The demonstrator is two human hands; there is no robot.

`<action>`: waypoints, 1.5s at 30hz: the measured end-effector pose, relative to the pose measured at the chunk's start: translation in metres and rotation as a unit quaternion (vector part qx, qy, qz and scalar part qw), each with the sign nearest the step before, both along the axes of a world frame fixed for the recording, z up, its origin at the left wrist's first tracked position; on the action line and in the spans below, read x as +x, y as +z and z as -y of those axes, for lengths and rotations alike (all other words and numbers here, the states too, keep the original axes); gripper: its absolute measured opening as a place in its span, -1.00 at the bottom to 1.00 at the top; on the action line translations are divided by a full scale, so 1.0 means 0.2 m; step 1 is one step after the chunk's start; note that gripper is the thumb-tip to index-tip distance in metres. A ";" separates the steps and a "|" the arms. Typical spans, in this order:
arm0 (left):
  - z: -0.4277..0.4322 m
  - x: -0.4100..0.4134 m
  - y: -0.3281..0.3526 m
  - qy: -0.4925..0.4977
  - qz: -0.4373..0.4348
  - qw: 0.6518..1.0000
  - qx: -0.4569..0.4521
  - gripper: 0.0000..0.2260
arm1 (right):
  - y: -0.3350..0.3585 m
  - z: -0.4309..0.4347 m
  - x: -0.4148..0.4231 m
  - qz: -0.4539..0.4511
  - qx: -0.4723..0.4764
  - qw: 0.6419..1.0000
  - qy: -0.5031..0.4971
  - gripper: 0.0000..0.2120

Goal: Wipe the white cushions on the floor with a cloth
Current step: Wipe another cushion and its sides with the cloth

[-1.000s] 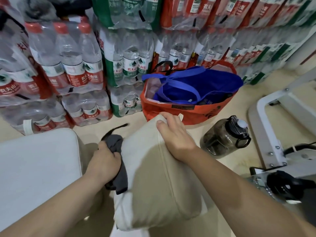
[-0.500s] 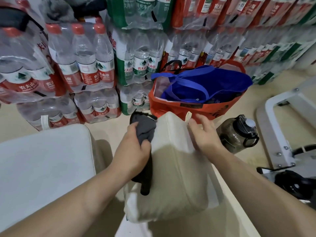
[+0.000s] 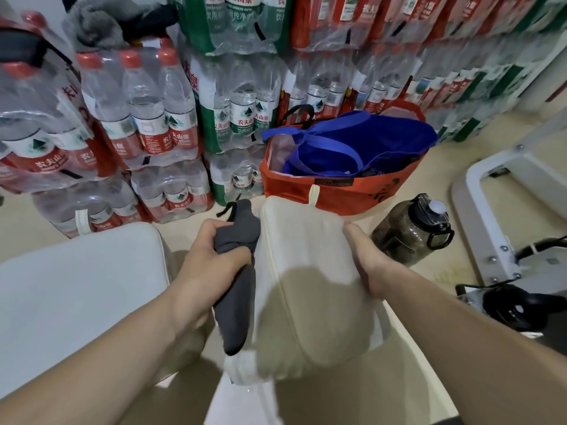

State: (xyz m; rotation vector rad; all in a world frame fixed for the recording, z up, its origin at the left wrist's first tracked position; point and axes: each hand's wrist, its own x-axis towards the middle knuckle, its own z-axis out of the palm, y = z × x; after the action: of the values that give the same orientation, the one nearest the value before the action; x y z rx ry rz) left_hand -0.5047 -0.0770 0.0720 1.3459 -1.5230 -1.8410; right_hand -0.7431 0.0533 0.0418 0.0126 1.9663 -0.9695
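The fingers of the right hand (image 3: 365,265) are hidden behind the held cushion (image 3: 310,271); the second cushion (image 3: 76,286) is cropped at the left edge.

The upright cream cushion (image 3: 306,271) has a matt, finely woven cloth cover with a stitched seam. The dark grey cloth (image 3: 237,302) is soft, matt fabric. The flat white cushion (image 3: 76,286) looks smooth. The clear water bottles (image 3: 147,118) are wrapped in glossy plastic film. The smoky translucent jug (image 3: 405,231) is shiny plastic.
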 end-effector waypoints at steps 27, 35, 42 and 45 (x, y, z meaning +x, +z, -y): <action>-0.25 0.04 -0.09 -0.169 0.101 0.884 -0.424 -0.53 | 0.05 0.34 0.16 -0.160 -0.161 0.972 0.063 -0.56; 0.05 0.02 -0.28 -0.141 0.218 0.870 -0.418 -0.46 | 0.02 0.28 0.08 -0.137 -0.156 0.978 0.018 -0.81; -0.15 -0.03 -0.20 -0.176 0.144 0.887 -0.401 -0.49 | -0.03 0.27 0.01 -0.139 -0.144 0.978 -0.051 -0.74; -0.16 -0.04 -0.17 -0.261 0.082 0.862 -0.428 -0.50 | -0.03 0.30 0.01 -0.133 -0.147 0.978 -0.067 -0.76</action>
State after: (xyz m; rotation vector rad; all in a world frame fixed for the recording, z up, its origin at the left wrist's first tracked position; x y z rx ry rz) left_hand -0.5131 -0.0445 0.0383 0.6897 -2.5478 -0.9894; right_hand -0.7418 -0.0074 0.0353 -0.1604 2.0608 -1.4057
